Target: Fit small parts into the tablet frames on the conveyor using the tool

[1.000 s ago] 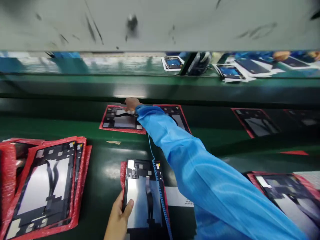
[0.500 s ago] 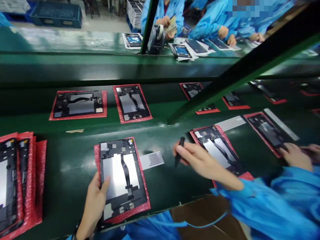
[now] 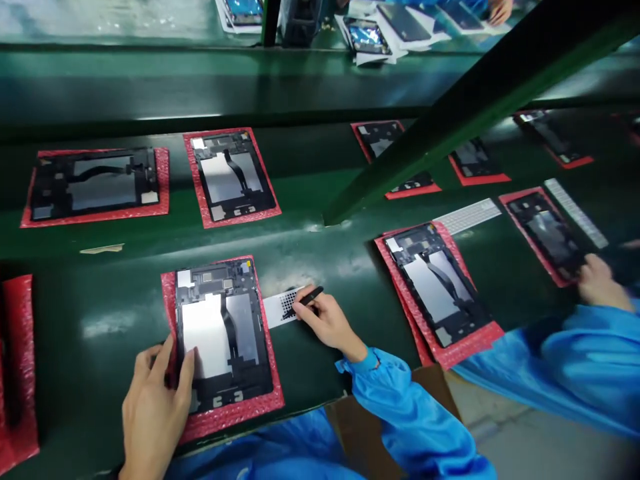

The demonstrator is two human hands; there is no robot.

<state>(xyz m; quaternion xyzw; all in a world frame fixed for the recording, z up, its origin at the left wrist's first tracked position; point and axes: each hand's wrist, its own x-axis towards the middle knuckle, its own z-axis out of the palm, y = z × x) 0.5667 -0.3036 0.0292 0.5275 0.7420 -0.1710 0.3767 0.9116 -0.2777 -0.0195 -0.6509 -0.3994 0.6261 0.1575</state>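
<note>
My left hand (image 3: 155, 400) grips the left edge of an opened tablet (image 3: 205, 340), thumb over the top. The tablet shows a silver panel, a black ribbon cable and dark frame parts, and lies on a red bubble-wrap bag (image 3: 267, 393). My right hand (image 3: 327, 323) pinches slim black tweezers (image 3: 311, 296). Their tip is down at a white sticker sheet (image 3: 274, 312) with rows of small black squares. This sheet sticks out from the tablet's right side; whether it runs under the bag is hidden.
More tablets on red bags lie along the far strip, including an upright one (image 3: 235, 180) and a sideways one (image 3: 100, 183). Another tablet (image 3: 435, 287) lies to the right. A green post (image 3: 400, 153) slants across. A co-worker's hand (image 3: 603, 283) touches a tablet further right.
My right hand has moved left with the tweezers, from beside the right-hand tablet to the sticker sheet. The view has tilted down; my left hand stays on the tablet.
</note>
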